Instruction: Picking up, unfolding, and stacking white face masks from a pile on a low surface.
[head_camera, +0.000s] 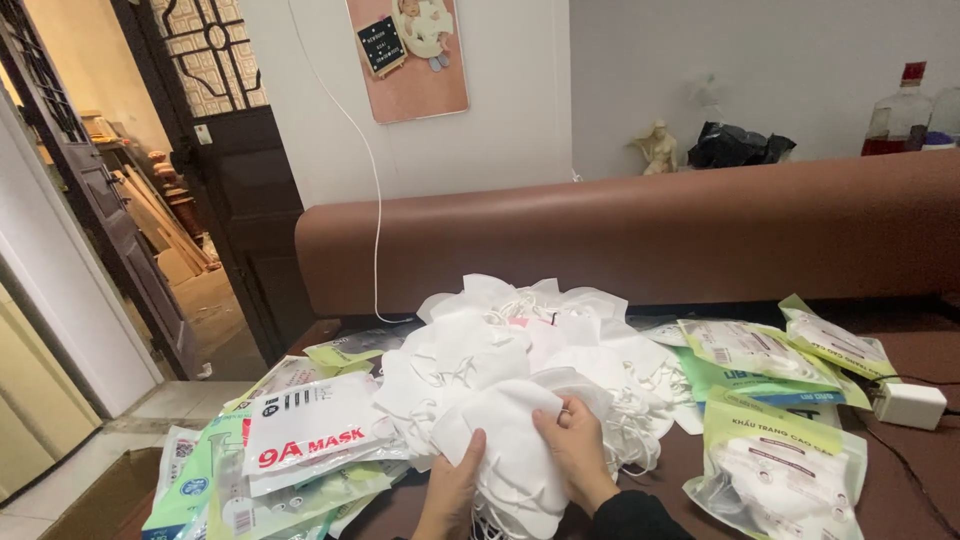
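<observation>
A person looks down at a brown surface (915, 495) heaped with white face masks, both hands low in the view at six o'clock. The left hand (452, 490) and the right hand (578, 447) each close around the same white mask (508, 440), which lies on the near edge of the big loose mask pile (520, 350) at the centre. The step in hand looks like sorting or gathering single masks from the pile; the next move would seem to call for lifting this one free without its ear loops snagging the neighbours. At eight o'clock lies a fan of flat packets (300, 450), the top one white with red lettering, others green-edged. At three to four o'clock sit more clear packets with yellow-green headers (775, 460), masks showing through. A small white box (908, 405) rests at three o'clock. At twelve o'clock, a pink poster (408, 55) hangs on the white wall.
</observation>
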